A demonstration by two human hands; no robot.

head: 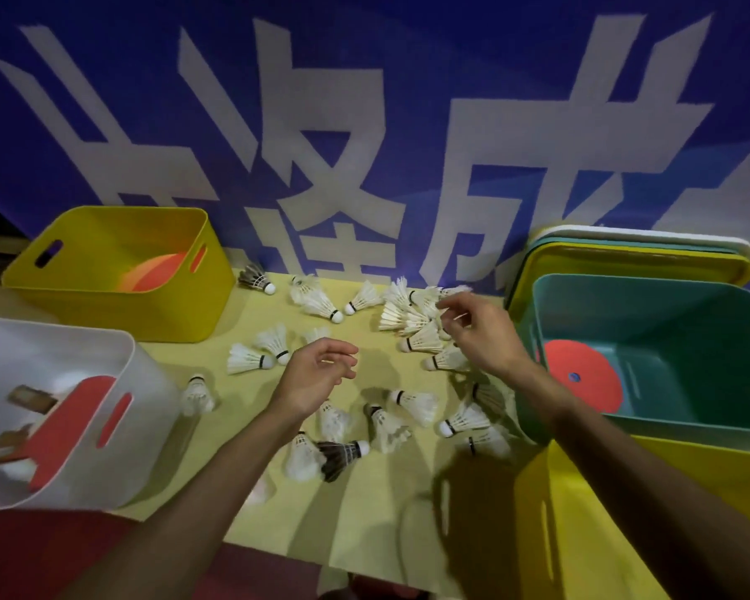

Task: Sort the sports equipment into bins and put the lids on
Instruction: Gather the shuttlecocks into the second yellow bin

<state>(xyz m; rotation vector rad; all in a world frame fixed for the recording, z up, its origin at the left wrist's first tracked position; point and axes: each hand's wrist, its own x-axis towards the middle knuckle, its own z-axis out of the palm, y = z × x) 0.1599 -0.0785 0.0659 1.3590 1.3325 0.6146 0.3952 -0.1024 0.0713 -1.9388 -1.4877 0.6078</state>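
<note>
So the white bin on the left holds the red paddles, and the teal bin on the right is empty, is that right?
Not quite. The teal bin is not empty: the head view shows a red disc lying on its floor. The rest stands: the white bin on the left does hold the red paddles.

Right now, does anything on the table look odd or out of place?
Yes. Two dark-feathered ones stand out among the white shuttlecocks scattered on the table: the far dark shuttlecock beside the far yellow bin, the near dark shuttlecock in the closest cluster.
</note>
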